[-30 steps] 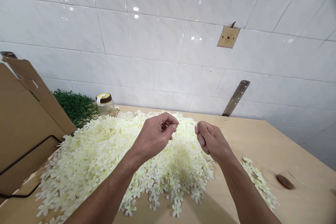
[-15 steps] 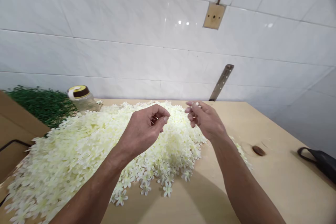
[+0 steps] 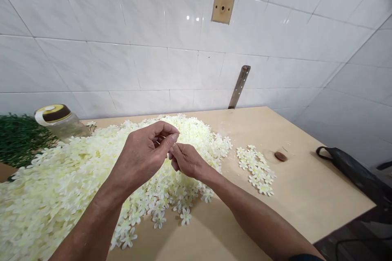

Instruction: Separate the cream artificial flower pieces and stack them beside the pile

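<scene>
The left hand (image 3: pixel 149 151) has its thumb brought to a fingertip, against the right hand (image 3: pixel 187 160), whose fingers curl inward; anything pinched there is hidden, so I cannot tell what either grasps. The 2 probably meet so that one can steady while the other works. Beneath and around them, the heap of white flowers (image 3: pixel 73 175) covers much of the counter (image 3: pixel 300 195), likely for easy reach. A smaller flower cluster (image 3: pixel 257 169) lies apart to the right, perhaps deliberately separated. The bottle (image 3: pixel 69 128) stands behind the heap, seemingly out of the way.
</scene>
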Tool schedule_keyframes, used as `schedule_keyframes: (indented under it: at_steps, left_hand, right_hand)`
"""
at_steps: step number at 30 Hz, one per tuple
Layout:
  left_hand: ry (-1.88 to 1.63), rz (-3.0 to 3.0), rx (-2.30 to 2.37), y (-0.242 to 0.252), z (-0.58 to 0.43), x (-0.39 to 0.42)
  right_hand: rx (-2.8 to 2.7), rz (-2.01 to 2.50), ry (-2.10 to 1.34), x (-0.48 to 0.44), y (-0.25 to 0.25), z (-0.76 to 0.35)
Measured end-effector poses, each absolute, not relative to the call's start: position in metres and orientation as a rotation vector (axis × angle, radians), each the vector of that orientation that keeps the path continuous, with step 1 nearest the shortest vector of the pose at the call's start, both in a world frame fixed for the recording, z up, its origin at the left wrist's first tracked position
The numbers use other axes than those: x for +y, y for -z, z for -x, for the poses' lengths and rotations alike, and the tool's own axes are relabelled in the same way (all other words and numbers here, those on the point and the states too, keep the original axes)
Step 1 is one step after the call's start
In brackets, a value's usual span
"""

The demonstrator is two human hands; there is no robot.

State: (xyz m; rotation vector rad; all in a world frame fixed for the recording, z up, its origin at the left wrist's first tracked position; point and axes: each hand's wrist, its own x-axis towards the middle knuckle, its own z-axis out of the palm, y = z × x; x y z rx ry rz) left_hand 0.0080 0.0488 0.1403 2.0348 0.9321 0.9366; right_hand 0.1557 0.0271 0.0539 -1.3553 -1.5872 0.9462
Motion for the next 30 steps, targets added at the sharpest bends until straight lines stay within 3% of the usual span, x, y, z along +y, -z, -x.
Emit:
schedule_keyframes:
  at_steps: [4, 10, 16, 23, 30]
  left_hand:
    - [-0.956, -2.014, 0.906, -0.141, -0.008, 0.048]
    - [-0.945, -2.051, 0.906, -0.144, -0.006, 0.048]
    - [-1.002, -2.048, 0.894, -0.145, -0.003, 0.047]
    - [-1.046, -2.034, 0.872, -0.147, 0.001, 0.048]
    - [-1.05, -2.037, 0.867, -0.147, 0.003, 0.047]
  right_hand:
    - [-1.611, 1.33, -0.868, 0.026, -0.063, -0.161]
    - [-1.519, 1.132, -1.155, 0.021, -0.077, -0.17]
    - [-1.42, 1.181, -0.975, 0.024, -0.083, -0.182]
    - [-1.033, 1.251, -1.102, 0.022, -0.104, -0.207]
    - [-1.145, 1.139, -1.033, 0.016, -0.114, -0.224]
